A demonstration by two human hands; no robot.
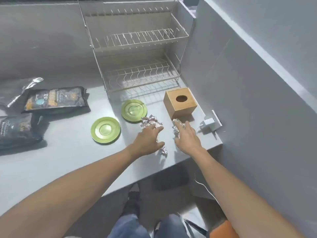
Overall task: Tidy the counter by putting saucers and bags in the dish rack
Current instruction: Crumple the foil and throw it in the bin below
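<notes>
Two green saucers lie flat on the grey counter: one [105,130] to the left of my hands, the other [133,110] just in front of the wire dish rack [137,54], which stands empty at the back. Three dark bags sit at the left: one [55,99] printed side up, one [18,129] at the left edge, one [15,91] behind them showing silver foil. My left hand [148,137] rests spread on crumpled paper [151,121], with another scrap [163,150] under its thumb. My right hand [187,136] lies on a crumpled foil wad [177,126].
A wooden tissue box [180,103] stands right of the rack, near my right hand. A white charger [208,123] is plugged into a wall socket at the counter's right end, its cable hanging over the counter's front edge [154,170]. A grey wall bounds the right side.
</notes>
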